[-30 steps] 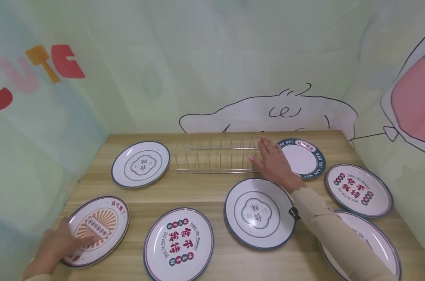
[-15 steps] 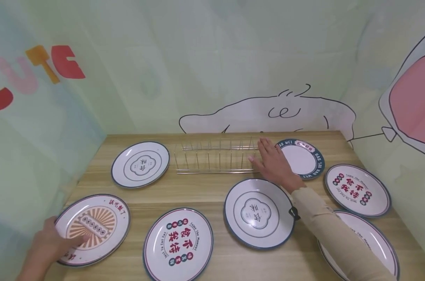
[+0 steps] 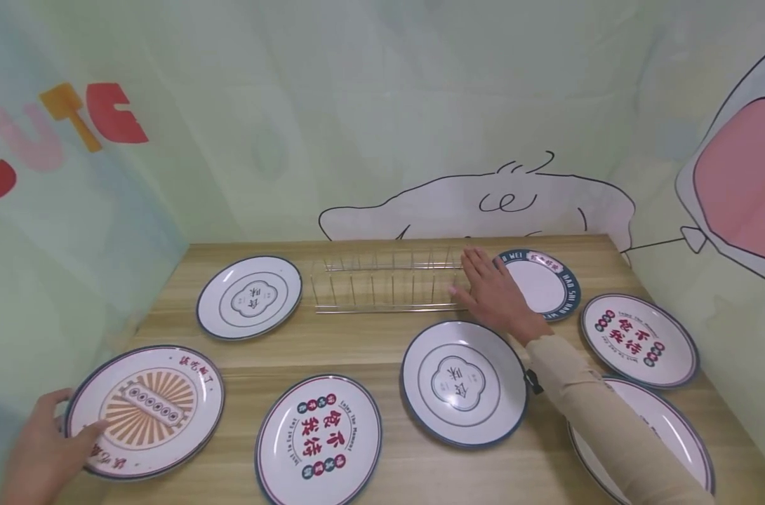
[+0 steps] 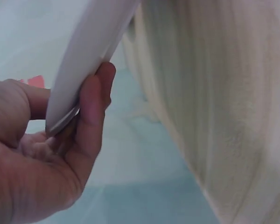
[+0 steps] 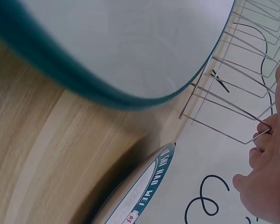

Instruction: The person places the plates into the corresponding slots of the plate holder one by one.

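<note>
1. The sunburst plate (image 3: 145, 410) is at the table's (image 3: 357, 344) left side, face up. Its gripped rim stands off the table; I cannot tell whether the far rim touches.
2. The left hand (image 3: 50, 449) pinches that rim, thumb over the face, fingers curled underneath.
3. The right hand (image 3: 493, 291) is at the right end of the rack (image 3: 391, 308), fingers straight and together, thumb apart. It seems to touch the end wires, perhaps steadying them.
4. The work looks early: one plate is gripped, and none in view stands in the rack. Left untouched on the table are the far-left plate (image 3: 250, 298), near plate (image 3: 318, 440), flower plate (image 3: 463, 384), teal plate (image 3: 538, 284), right plate (image 3: 639, 340) and corner plate (image 3: 679, 442), the last partly behind the sleeve (image 3: 600, 407).
5. Since half a second ago, the sunburst plate and left hand have shifted left, with less of the face covered. The right hand and rack have kept their places.
</note>
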### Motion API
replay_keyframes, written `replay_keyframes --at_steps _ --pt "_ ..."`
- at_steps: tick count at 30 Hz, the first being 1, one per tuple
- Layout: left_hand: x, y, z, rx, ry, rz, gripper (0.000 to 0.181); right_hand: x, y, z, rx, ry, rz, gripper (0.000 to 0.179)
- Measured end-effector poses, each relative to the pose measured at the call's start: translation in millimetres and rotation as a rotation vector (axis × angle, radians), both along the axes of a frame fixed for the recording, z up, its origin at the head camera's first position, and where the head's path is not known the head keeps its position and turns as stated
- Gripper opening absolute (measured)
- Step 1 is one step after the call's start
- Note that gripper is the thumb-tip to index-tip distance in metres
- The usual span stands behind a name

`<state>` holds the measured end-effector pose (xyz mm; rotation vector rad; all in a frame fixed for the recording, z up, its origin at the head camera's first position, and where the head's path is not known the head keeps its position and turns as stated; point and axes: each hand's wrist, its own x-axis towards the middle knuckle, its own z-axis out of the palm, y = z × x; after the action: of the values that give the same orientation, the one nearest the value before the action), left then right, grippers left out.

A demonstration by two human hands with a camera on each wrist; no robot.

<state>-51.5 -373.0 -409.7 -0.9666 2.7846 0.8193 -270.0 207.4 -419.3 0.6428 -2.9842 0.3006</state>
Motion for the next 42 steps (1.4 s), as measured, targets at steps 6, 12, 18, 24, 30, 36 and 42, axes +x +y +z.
replay_keyframes --at_steps 6,12,18,24,30,36,42 --pt "-3.0 19.4 19.3 -0.059 0.021 0.030 0.075 -0.4 3 -1.3 0.018 0.020 0.006 0.078" --pt "-6.0 36.8 35.4 -0.186 0.181 -0.148 0.070 0.0 5 -1.8 -0.008 0.003 0.007 0.079" --pt "-8.0 65.3 49.7 -0.298 0.308 -0.212 0.067 -1.7 3 -2.4 -0.036 -0.001 0.016 0.078" --pt "-13.8 95.9 61.5 -0.316 0.352 -0.236 0.065 -3.1 2 -3.0 -0.045 -0.007 0.018 0.077" --pt "-22.8 123.2 68.0 -0.282 0.407 -0.247 0.064 -3.1 4 -2.4 -0.052 0.004 0.020 0.077" --pt "-39.9 153.7 70.4 -0.352 0.587 -0.379 0.058 -3.3 5 -1.7 -0.054 0.007 0.024 0.077" --pt "-59.4 178.8 69.8 -0.332 0.606 -0.442 0.059 -3.9 6 0.4 -0.039 -0.002 0.032 0.079"
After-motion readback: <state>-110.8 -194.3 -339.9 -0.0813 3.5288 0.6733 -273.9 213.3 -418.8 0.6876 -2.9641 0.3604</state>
